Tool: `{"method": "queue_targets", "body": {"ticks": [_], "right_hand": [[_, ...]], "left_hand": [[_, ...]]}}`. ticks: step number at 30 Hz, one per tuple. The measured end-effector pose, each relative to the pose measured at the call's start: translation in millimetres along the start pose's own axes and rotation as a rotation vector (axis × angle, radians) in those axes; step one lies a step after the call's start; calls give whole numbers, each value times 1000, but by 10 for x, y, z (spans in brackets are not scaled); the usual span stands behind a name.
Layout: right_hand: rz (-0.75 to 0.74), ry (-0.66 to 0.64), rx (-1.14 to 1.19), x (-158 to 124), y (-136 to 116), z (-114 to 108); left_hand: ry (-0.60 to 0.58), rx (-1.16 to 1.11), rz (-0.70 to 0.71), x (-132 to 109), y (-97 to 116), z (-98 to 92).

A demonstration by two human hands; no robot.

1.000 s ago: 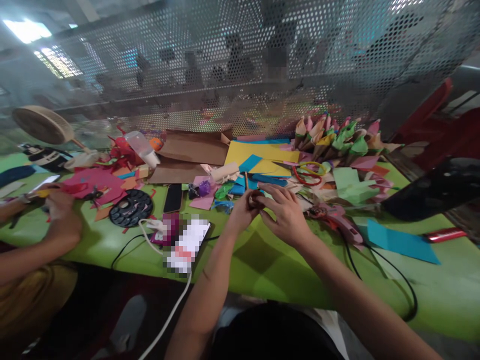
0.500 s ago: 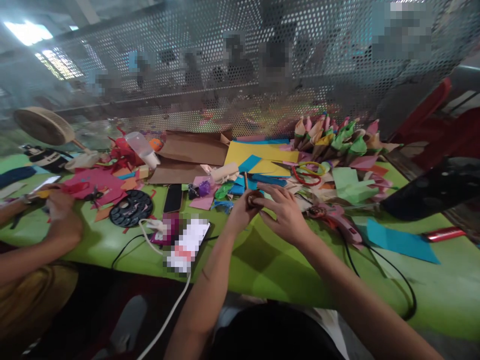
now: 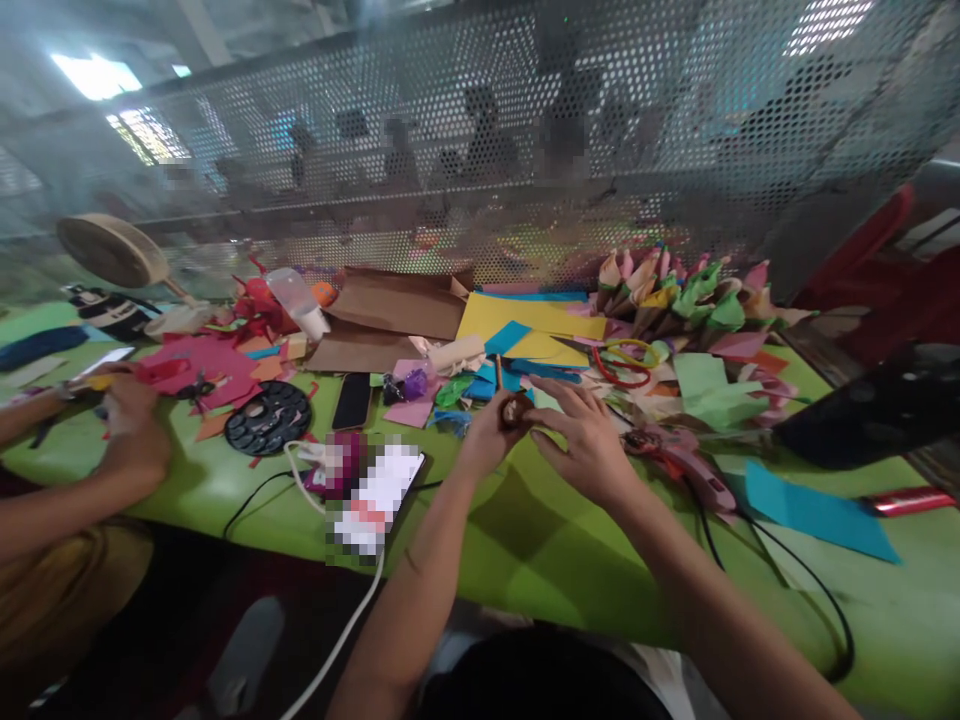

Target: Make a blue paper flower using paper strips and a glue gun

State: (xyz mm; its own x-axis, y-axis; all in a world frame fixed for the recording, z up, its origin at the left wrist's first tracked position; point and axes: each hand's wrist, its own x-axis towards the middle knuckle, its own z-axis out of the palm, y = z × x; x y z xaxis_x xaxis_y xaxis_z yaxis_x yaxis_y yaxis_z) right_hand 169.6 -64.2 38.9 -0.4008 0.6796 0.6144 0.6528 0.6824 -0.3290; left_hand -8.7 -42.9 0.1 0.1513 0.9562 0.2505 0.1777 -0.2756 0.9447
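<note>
In the head view, my left hand [image 3: 489, 440] is closed around a small brown rolled-paper piece [image 3: 514, 409], its round end facing me. A thin brown tip sticks up beyond the fingers, but the palm side is hidden. From the right, my right hand [image 3: 589, 435] reaches over with fingers stretched and apart, one fingertip at the rim of the brown piece. Just beyond the hands lie blue paper strips [image 3: 491, 380] and a yellow sheet [image 3: 536, 318]. A pink glue gun [image 3: 694, 465] rests on the table right of my right hand.
Bunched paper cones [image 3: 675, 290] stand at the back right. A dark bottle [image 3: 862, 405] lies at the right. Left are a lit phone [image 3: 381, 495] on a white cable, a black phone [image 3: 352, 401] and a black palette [image 3: 268, 417]. Another person's hand [image 3: 135, 430] works at far left.
The view has shifted slightly, so the table items sit lower and further right. My right fingers have drawn back a little, leaving more of the brown piece's round end showing.
</note>
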Motion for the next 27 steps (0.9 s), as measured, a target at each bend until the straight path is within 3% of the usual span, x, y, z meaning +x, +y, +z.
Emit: {"method": "queue_targets", "body": {"ticks": [4,11,16,19,22,24,27], "right_hand": [[-6,-5,-3,-18,-14,40],[24,60,126,17,-45,-16],[46,15,73,10,-52,26],[110,71,203,21,44,39],[274,175,312,74,215,63],[426,56,256,131,315,117],[612,-189,70,222,384,261]], "left_hand": [[18,-11,-20,6,0,-4],[-41,-404,-111,19,-12,76],[-30,-404,-173,47,8,84],[104,-351,-186,88,76,-12],[379,-295,-154,147,119,-145],[525,-315,-173,192,107,-204],[631,-337,-241,243,54,-219]]}}
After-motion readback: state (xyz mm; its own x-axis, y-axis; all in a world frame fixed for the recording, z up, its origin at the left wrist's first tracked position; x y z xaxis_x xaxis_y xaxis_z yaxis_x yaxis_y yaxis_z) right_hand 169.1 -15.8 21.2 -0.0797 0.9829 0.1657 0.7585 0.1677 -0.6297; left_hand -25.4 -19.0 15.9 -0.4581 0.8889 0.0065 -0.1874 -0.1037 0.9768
